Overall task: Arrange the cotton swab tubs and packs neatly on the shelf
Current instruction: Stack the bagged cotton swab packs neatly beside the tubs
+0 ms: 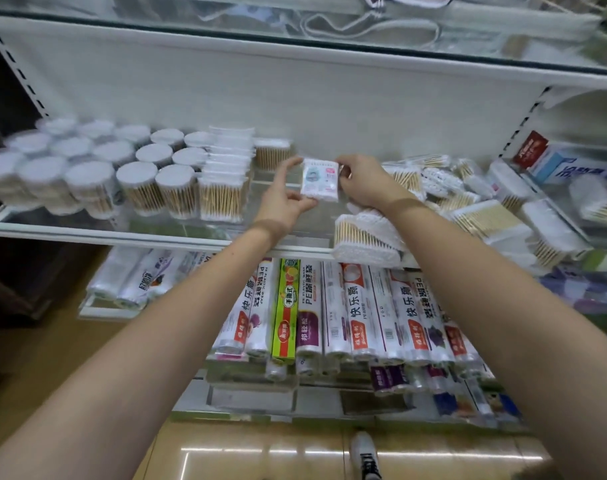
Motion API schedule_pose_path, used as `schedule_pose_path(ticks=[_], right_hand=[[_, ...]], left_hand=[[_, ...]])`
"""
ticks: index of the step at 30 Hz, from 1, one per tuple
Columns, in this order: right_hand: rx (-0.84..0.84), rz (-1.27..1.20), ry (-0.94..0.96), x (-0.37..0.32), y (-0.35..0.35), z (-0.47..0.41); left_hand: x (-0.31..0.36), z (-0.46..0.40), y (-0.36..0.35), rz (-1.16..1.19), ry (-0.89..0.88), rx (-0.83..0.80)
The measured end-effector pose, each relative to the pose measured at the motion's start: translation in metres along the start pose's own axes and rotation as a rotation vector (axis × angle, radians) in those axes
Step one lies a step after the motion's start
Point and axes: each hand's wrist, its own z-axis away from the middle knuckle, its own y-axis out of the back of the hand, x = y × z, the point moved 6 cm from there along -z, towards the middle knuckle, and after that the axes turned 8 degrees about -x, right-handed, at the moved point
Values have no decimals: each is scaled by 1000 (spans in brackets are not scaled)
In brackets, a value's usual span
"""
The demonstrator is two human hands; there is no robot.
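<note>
A small white swab pack [320, 180] with a pink and grey label is held upright above the middle of the glass shelf [87, 233]. My left hand [288, 199] pinches its left edge and bottom corner. My right hand [367, 183] grips its right edge. Round swab tubs [137, 183] with white lids stand in rows on the shelf's left. Flat clear boxes of swabs [225, 188] are stacked beside them. A square tub [272, 153] stands at the back. Loose packs [444, 188] lie jumbled on the right, and one bag of swabs [366, 237] lies at the front edge.
Rolls of plastic wrap and bags [347, 306] fill the shelf below. Boxed goods [554, 164] sit behind a divider at the far right. A glass shelf [329, 39] runs overhead. My shoe [364, 455] shows on the tiled floor.
</note>
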Motion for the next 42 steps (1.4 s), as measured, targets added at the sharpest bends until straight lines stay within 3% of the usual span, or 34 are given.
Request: schedule_pose_path(ticks=[5, 12, 22, 29, 33, 37, 42], right_hand=[[-21, -102, 70, 2, -2, 0], [-6, -233, 133, 6, -1, -4], [-16, -84, 145, 2, -2, 0], [3, -170, 84, 3, 1, 0], [-26, -383, 79, 4, 3, -3], [-43, -412, 83, -2, 11, -6], [-41, -356, 86, -17, 21, -23]], left_hand=[[2, -2, 2, -213, -44, 42], [0, -3, 3, -252, -12, 59], [-4, -2, 15, -19, 31, 126], [14, -1, 16, -5, 4, 244], [21, -11, 13, -228, 59, 173], [53, -21, 25, -783, -7, 255], [83, -37, 43, -833, -25, 244]])
